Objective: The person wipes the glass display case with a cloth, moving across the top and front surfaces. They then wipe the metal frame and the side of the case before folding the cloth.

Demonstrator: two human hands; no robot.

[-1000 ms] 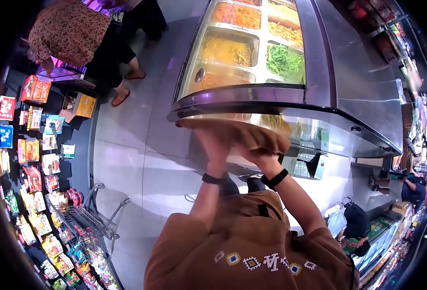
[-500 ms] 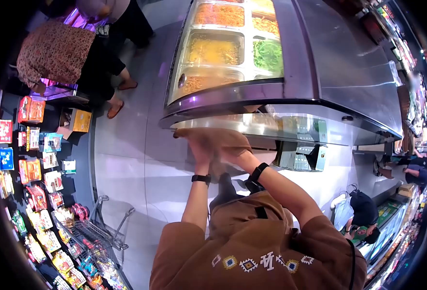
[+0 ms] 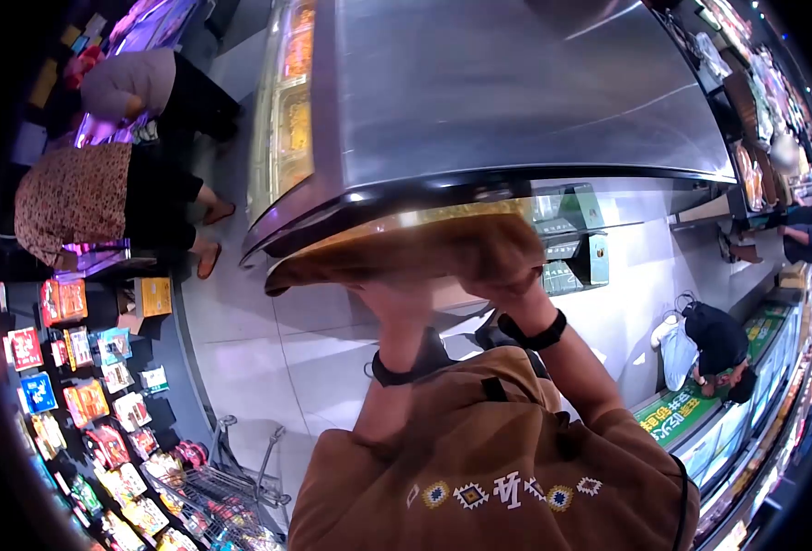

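Observation:
Both my hands are raised close in front of the camera, gripping a flat brown fabric piece (image 3: 424, 253) that stretches across the middle of the view. My left hand (image 3: 397, 303) holds its underside near the centre, with a black band on that wrist. My right hand (image 3: 507, 280) grips the right end, with a black watch on the wrist. The fingers are partly hidden behind the fabric. My brown patterned shirt (image 3: 489, 459) fills the bottom of the view.
A long food counter with a steel top (image 3: 516, 92) and glass-covered trays of food (image 3: 291, 119) stands ahead. Two people (image 3: 84, 197) stand at the upper left. A shopping cart (image 3: 231, 500) and shelves of packets (image 3: 84, 404) are at the left. Another person (image 3: 714, 335) bends at the right.
The view has swung, so the counter now shows mostly its steel top. The brown fabric piece has spread wider and come closer to the camera, with both hands still on it.

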